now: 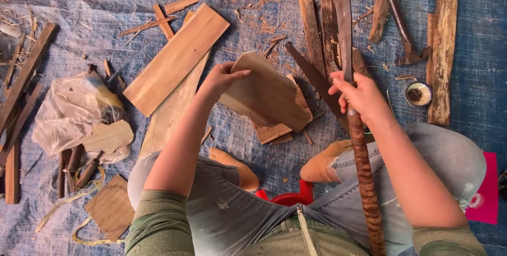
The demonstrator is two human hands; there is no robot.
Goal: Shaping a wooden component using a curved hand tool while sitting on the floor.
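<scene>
My left hand (221, 79) grips the left edge of a thin, flat, curved-cut wooden piece (266, 95), holding it tilted above the blue tarp (100, 2). My right hand (360, 95) is closed around a long tool where its curved, hooked metal blade (342, 16) meets a banded brown wooden handle (364, 182). The blade points away from me, just right of the wooden piece. The handle runs back over my right leg.
Two flat planks (177, 58) lie left of my left hand. Rough slats (311, 24), a claw hammer (404, 29), a small round tin (419, 93) and a long board (442, 45) lie at the right. A plastic bag (71, 111) and wood scraps sit left.
</scene>
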